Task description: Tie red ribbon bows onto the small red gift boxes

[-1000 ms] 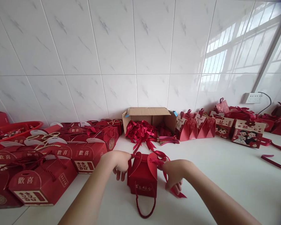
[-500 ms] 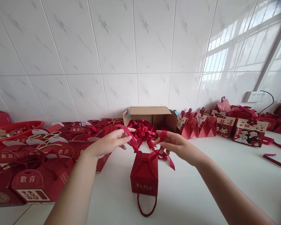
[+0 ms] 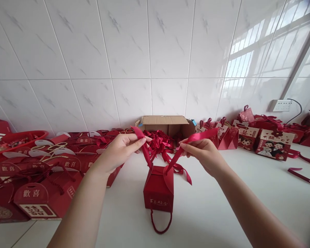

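Observation:
A small dark red gift box with gold characters sits on the white table in front of me, its rope handle hanging toward me. Red satin ribbon rises from both sides of the box top. My left hand pinches one end between thumb and fingers, above and left of the box. Opposite it, my right hand pinches the other end, with the ribbon's tail lying over the fingers. Both ends are held up and apart in a V shape.
Behind the box, an open cardboard carton spills a heap of red ribbons. Rows of red gift boxes crowd the left, near a red basin. More decorated boxes and a dark red strap lie at right.
My right hand has closed on its ribbon end and drawn it up to the right, straightening it. My left hand has tightened its pinch and raised its end slightly. The box stays put.

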Available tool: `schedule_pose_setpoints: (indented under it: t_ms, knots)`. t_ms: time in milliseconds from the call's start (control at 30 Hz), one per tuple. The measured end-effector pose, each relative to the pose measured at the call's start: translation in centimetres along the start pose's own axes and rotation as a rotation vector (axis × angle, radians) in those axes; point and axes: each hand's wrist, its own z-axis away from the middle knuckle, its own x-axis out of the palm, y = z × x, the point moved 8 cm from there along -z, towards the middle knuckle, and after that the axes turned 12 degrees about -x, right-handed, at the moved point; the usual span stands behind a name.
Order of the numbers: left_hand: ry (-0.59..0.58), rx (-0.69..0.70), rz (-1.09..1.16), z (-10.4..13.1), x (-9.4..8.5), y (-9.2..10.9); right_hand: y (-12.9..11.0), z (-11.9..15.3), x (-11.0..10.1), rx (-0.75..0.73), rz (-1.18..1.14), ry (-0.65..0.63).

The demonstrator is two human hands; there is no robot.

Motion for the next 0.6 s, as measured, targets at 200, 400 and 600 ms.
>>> schedule_pose_setpoints:
  t_ms: [200,400,600]
  knots:
    - [0.11,0.04,0.106,0.1,-0.2,0.5,0.7,0.2,0.2,0.108,0.003,0.02]
    - [0.163,0.093,0.167,0.5,-0.5,1.0,-0.1,0.1,-0.4,-0.009,-0.038,0.085]
    - [0.176,0.146,0.234,1.0,-0.2,1.7,-1.3,0.4,-1.3,-0.082,-0.214,0.23]
